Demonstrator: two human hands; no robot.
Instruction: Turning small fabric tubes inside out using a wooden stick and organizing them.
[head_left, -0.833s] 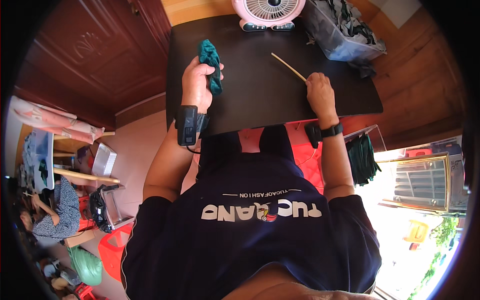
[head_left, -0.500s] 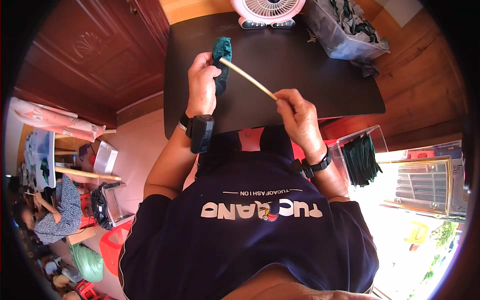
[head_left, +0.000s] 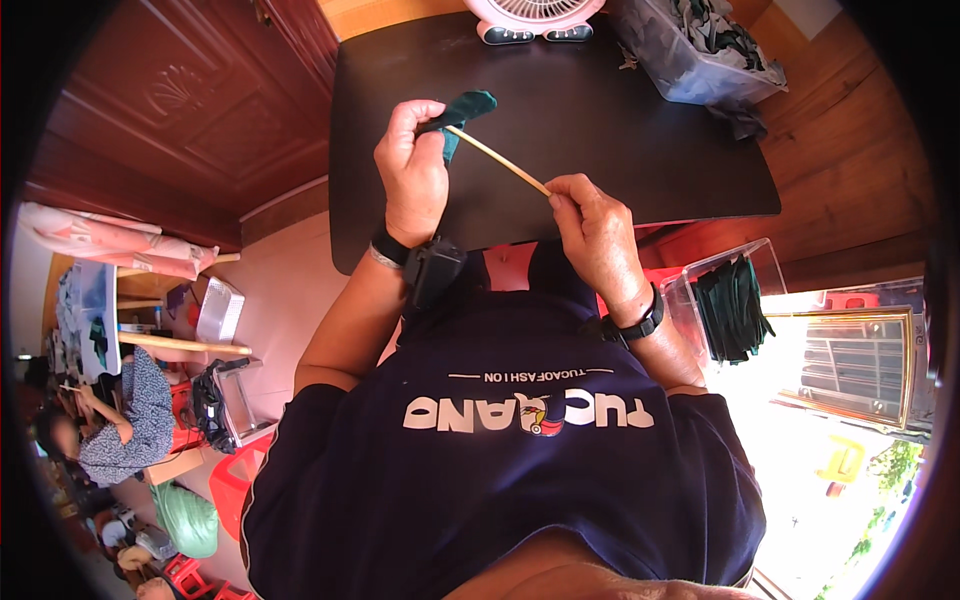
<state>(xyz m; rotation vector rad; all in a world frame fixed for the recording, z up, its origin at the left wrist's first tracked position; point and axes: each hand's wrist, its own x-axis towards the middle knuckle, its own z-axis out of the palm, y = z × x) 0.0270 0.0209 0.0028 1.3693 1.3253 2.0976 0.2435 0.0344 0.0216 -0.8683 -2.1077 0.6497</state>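
Nearest, above the dark shirt (head_left: 500,490), the right forearm reaches forward with a black wristband (head_left: 640,318) on it, and the right hand (head_left: 602,235) is closed in a pinch, thumb and forefinger on the near end of a pale thin stick (head_left: 500,163), the back of the hand turned up and out. In the earliest frame this hand was farther out over the table's right side, with the stick well apart from the cloth; now it is closer to the middle. The left hand (head_left: 415,180) has its wrist bent inward, with the fingers curled and the thumb raised, gripping a dark green velvety cloth piece (head_left: 470,105) above the table. That cloth stood nearly upright before; now it is bent, its upper end swung over to the right and another part hanging below the stick. The stick's far tip meets the cloth beside the left fingertips, but whether it has gone inside cannot be made out. The left palm hides part of the cloth. Beyond lies the black table (head_left: 620,150); a clear box (head_left: 680,280) of green strips (head_left: 730,310) is beside its right near edge. At the far edge a pink fan (head_left: 537,15) is cut off by the frame.
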